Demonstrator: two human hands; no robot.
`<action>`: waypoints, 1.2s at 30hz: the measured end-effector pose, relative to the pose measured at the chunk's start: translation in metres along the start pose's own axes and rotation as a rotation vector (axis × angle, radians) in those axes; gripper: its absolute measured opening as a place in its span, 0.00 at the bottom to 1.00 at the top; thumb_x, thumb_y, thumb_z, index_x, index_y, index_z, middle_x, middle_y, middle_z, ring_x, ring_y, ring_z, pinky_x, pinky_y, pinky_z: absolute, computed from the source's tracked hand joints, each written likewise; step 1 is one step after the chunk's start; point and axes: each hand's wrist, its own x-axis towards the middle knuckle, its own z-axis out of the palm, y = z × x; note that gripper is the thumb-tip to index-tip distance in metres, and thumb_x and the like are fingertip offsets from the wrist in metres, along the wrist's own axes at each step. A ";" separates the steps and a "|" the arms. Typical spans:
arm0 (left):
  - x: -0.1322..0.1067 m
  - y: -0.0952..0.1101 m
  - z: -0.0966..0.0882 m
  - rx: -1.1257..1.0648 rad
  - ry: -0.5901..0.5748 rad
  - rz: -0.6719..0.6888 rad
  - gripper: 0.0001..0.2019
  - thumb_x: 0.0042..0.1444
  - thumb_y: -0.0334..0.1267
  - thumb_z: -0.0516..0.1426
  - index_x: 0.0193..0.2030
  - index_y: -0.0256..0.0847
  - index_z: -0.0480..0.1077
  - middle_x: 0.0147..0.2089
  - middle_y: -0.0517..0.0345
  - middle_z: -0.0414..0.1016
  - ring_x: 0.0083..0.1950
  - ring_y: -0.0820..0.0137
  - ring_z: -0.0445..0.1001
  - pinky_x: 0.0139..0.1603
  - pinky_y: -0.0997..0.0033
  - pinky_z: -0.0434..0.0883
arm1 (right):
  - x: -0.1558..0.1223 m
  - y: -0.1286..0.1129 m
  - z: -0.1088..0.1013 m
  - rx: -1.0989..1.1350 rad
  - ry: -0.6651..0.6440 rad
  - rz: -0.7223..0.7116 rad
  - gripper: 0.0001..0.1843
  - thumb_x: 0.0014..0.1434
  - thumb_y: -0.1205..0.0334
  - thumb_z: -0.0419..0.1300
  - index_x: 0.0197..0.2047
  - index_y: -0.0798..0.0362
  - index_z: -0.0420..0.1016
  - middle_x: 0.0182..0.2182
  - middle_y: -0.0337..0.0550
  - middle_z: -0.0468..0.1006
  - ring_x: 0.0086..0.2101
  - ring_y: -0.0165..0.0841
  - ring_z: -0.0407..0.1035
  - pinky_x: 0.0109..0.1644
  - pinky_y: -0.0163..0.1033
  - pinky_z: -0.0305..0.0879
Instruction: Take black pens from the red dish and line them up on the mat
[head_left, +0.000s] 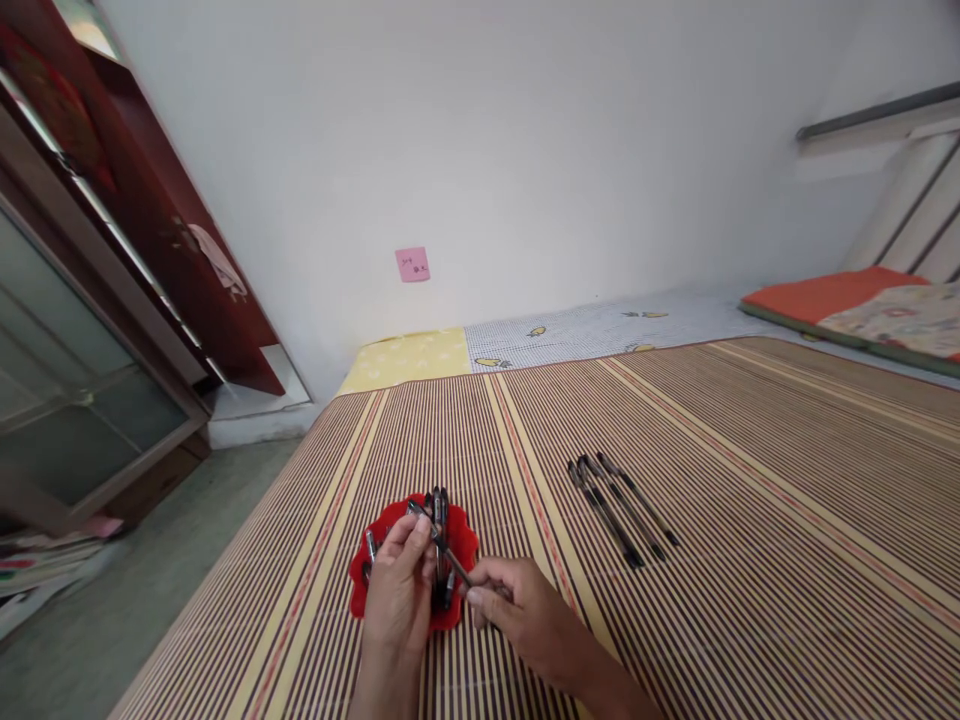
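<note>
A dark pen (452, 562) slants between my two hands, above a red scalloped tray (358, 598). My left hand (400, 580) pinches its upper end between thumb and fingers. At the lower end, my right hand (510, 605) has its fingers closed round the pen, and part of the barrel is hidden there. Several black pens (439, 505) lie in the tray, partly covered by my left hand. To the right, a small group of black pens (615, 505) lies side by side on the striped mat (525, 660), apart from both hands.
The mat covers a bed, with yellow cloth (409, 358) and checked cloth (570, 338) along the wall. A pink note (412, 264) is stuck on the wall. Folded orange bedding (817, 295) lies at the far right. On the left are a dark red door (202, 270) and the floor.
</note>
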 end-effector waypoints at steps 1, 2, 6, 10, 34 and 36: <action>0.000 0.000 0.000 -0.007 0.001 0.005 0.17 0.42 0.35 0.72 0.35 0.38 0.70 0.24 0.68 0.69 0.21 0.81 0.63 0.21 0.83 0.63 | -0.001 -0.002 0.000 -0.001 -0.001 0.011 0.09 0.62 0.61 0.56 0.33 0.54 0.74 0.26 0.37 0.75 0.29 0.29 0.68 0.36 0.34 0.60; 0.000 0.001 0.000 -0.013 0.004 0.018 0.17 0.42 0.35 0.72 0.34 0.38 0.69 0.24 0.68 0.68 0.21 0.81 0.63 0.20 0.84 0.63 | -0.002 -0.003 -0.001 -0.004 -0.008 0.021 0.08 0.61 0.61 0.56 0.33 0.54 0.74 0.26 0.37 0.74 0.29 0.29 0.67 0.36 0.34 0.60; 0.002 0.010 -0.002 -0.072 0.051 0.100 0.18 0.42 0.33 0.72 0.30 0.40 0.66 0.22 0.69 0.66 0.21 0.81 0.63 0.19 0.85 0.62 | -0.005 -0.010 -0.004 -0.019 -0.040 0.063 0.06 0.58 0.63 0.58 0.33 0.54 0.75 0.25 0.35 0.71 0.27 0.28 0.64 0.33 0.34 0.58; 0.005 0.019 -0.007 -0.140 0.094 0.113 0.14 0.47 0.29 0.69 0.30 0.39 0.66 0.23 0.67 0.67 0.22 0.80 0.65 0.22 0.85 0.67 | -0.004 -0.011 -0.007 -0.025 -0.025 0.073 0.05 0.57 0.62 0.60 0.31 0.54 0.74 0.24 0.34 0.67 0.27 0.27 0.60 0.32 0.33 0.56; -0.017 -0.017 0.023 0.172 -0.003 -0.187 0.09 0.55 0.23 0.61 0.43 0.35 0.74 0.32 0.57 0.74 0.28 0.77 0.73 0.30 0.80 0.75 | -0.013 0.032 -0.120 -1.041 0.495 0.562 0.13 0.56 0.74 0.58 0.45 0.58 0.75 0.37 0.54 0.81 0.39 0.40 0.76 0.34 0.37 0.57; -0.019 -0.022 0.024 0.198 -0.036 -0.195 0.10 0.53 0.25 0.64 0.43 0.36 0.73 0.32 0.58 0.74 0.28 0.76 0.73 0.30 0.79 0.74 | -0.013 0.036 -0.124 -1.041 0.502 0.571 0.12 0.57 0.73 0.58 0.45 0.59 0.75 0.38 0.55 0.81 0.39 0.40 0.77 0.34 0.37 0.57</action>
